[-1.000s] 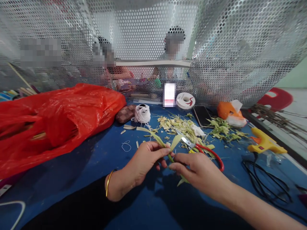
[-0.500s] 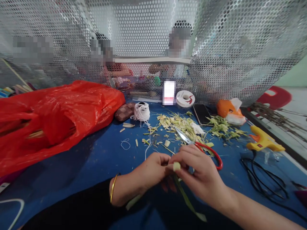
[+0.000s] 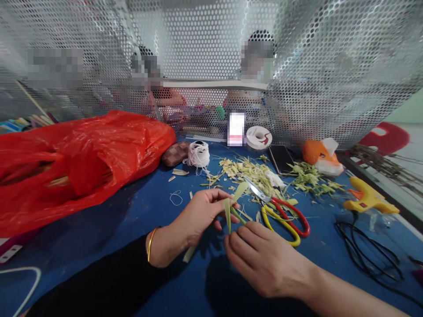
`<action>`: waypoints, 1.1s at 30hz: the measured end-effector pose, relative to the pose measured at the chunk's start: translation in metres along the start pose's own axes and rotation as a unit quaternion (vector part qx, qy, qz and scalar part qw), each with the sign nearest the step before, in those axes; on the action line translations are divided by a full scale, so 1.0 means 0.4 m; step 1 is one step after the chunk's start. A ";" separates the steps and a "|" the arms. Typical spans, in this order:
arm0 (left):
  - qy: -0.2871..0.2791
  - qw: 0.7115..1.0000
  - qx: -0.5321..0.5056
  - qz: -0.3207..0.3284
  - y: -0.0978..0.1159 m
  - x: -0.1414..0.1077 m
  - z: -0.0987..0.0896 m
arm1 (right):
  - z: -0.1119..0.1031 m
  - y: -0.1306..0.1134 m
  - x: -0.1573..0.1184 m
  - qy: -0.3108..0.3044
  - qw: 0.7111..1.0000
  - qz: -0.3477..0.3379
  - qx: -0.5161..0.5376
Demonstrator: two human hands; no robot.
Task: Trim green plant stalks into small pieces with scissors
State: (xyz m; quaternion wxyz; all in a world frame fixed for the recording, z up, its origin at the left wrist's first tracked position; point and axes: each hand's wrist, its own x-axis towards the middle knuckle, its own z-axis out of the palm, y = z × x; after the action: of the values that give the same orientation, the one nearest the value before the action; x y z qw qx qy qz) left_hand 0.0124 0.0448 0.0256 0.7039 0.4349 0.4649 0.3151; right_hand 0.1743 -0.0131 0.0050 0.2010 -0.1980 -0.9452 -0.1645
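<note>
Between my two hands is a green leaf strip [image 3: 227, 215], narrow and folded, with pale ends standing up. My left hand [image 3: 209, 211] pinches it between thumb and fingers. My right hand [image 3: 261, 255] is closed around its lower right part, fingers curled. Another pale strip end [image 3: 189, 254] shows below my left wrist. Just beyond my right hand lie scissors [image 3: 280, 215] with one red and one yellow handle loop, blades pointing at a heap of leaf scraps [image 3: 251, 172].
A red plastic bag [image 3: 125, 154] fills the left side. A ball of white string [image 3: 198, 155], a ribbon spool [image 3: 259, 137], a dark phone [image 3: 280, 158] and a tissue pack [image 3: 323, 157] stand at the back. On the right lies a yellow glue gun [image 3: 370, 198] with its black cord.
My right hand has moved down and toward me from my left fingers, uncovering the strip and the scissors' yellow handle. The strip's ends now stand up at my left fingertips. The view has shifted slightly.
</note>
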 end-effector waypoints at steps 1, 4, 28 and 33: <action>-0.009 1.000 -0.017 -0.004 0.000 0.001 -0.002 | 0.003 0.001 0.000 -0.002 1.000 0.006 -0.002; -0.042 0.995 -0.086 -0.039 -0.003 0.002 -0.007 | 0.016 0.004 -0.003 -0.008 1.000 0.019 -0.015; -0.076 0.985 0.152 -0.024 0.021 -0.021 -0.004 | -0.025 0.061 0.000 0.059 0.945 0.294 0.133; -0.085 0.971 0.222 0.020 0.023 -0.012 -0.010 | -0.022 0.066 -0.006 0.024 0.840 0.418 0.346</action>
State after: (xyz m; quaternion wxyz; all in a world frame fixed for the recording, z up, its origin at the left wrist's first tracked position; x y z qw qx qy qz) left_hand 0.0065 0.0461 0.0350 0.6198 0.6150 0.4531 0.1798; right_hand 0.1906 0.0058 0.0179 0.3289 -0.4882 -0.7627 0.2680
